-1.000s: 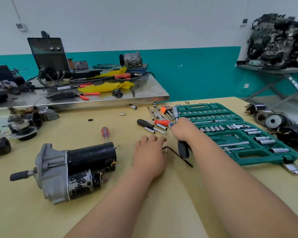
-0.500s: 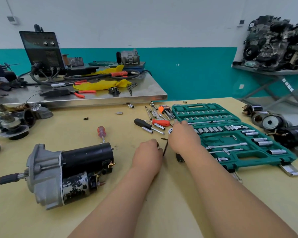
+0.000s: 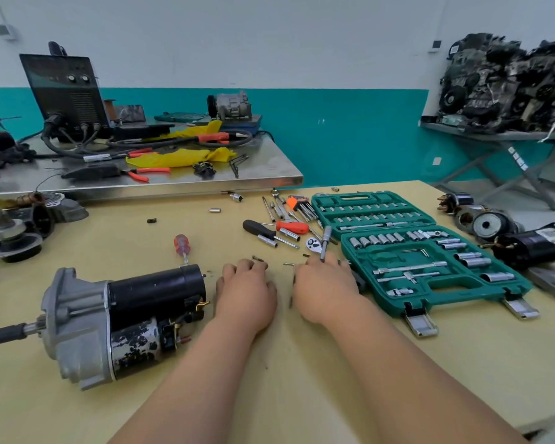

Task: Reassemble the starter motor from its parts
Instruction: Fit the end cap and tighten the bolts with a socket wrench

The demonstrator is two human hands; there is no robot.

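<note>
While the pale yellow bench [image 3: 29, 411] carries a wide scatter of tools, the bulkiest thing on it is the starter motor [image 3: 125, 315], a grey cast nose housing joined to a black cylindrical body, lying on its side in the lower left of the frame. Its long axis runs across the picture, with the shaft pointing at the left edge and the rear end facing right, toward the hands. Right of centre lies the open green plastic socket case [image 3: 455, 291]. The left hand [image 3: 245, 290] rests knuckles-up at mid-frame, just beside the motor's rear end, loosely curled with nothing visible in it. The right hand [image 3: 326, 283] sits between it and the case, fingers curled down over a chrome-headed, black-handled ratchet [image 3: 313, 242] whose head shows beyond the fingertips; that reads as a grasp. A thin L-shaped hex key [image 3: 289, 265] lies flat between the hands, and a few small dark screws [image 3: 257, 258] sit just past the left fingertips. The motor looks largely assembled, so rear fasteners probably remain. The left hand is nearer both screws and motor, and any tool must come in from the right, along that axis.
</note>
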